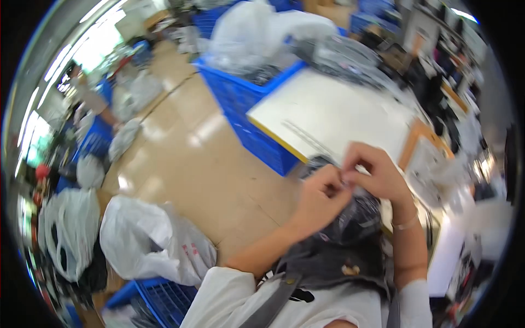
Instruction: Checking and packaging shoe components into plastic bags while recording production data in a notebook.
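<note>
Head view: left hand point(322, 191) and right hand point(374, 172) both pinch the crinkly clear bag point(355, 218) top; looks light, floppy, slippery, best gripped at edge.

We cannot make out tiny blurred item point(344, 182) pinched between left hand point(320, 197) and right hand point(377, 175) fingertips, frame centre-right.

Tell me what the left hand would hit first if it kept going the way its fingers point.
The left hand points up and right, so it would likely first meet the right hand, whose fingertips already nearly touch it; depth is blurry.
</note>
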`<state>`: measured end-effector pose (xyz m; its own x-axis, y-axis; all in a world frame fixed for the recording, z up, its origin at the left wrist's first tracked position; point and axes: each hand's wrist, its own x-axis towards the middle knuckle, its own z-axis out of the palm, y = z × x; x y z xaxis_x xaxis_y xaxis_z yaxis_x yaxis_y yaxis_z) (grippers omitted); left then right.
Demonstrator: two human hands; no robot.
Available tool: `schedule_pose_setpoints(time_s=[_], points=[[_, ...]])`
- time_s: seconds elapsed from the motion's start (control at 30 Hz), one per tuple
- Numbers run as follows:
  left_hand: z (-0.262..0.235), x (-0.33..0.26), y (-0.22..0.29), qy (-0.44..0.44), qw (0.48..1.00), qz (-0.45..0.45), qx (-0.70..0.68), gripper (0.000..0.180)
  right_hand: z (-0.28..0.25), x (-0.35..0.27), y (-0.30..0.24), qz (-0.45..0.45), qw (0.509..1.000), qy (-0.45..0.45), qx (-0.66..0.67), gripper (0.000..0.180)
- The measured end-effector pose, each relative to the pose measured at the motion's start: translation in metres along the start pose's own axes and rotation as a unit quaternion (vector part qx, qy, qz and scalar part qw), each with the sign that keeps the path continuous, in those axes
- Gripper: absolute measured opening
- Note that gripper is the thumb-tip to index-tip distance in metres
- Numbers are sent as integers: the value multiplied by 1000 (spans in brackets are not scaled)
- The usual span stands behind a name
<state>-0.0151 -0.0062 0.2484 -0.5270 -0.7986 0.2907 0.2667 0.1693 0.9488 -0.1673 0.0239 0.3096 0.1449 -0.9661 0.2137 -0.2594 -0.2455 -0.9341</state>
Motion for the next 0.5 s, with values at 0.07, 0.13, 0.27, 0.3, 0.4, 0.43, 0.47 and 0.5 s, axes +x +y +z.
schedule_pose_setpoints(time_s=[0.07, 0.13, 0.27, 0.3, 0.4, 0.43, 0.47, 0.5], points=[[-1, 1, 11, 12, 989, 104, 107, 20, 6, -2, 1, 30, 999, 10, -6, 12], [-2, -6, 15, 44, 975, 127, 177, 20, 14, 0, 3, -28, 999, -14, -29, 12], [9, -13, 14, 103, 970, 107, 190, 20, 15, -5, 3, 7, 999, 28, 25, 9], [12, -13, 12, 136, 962, 127, 197, 19, 13, -5, 4, 7, 999, 35, 26, 9], [15, -9, 9, 147, 907, 262, 294, 22, 8, -7, 8, 44, 994, 52, 81, 13], [18, -9, 8, 147, 907, 263, 295, 22, 6, -8, 8, 42, 994, 52, 82, 13], [18, -8, 5, 160, 876, 301, 341, 26, 6, -7, 8, 58, 993, 62, 80, 16], [17, -7, 2, 173, 842, 337, 384, 31, 5, -7, 9, 74, 992, 72, 79, 19]])
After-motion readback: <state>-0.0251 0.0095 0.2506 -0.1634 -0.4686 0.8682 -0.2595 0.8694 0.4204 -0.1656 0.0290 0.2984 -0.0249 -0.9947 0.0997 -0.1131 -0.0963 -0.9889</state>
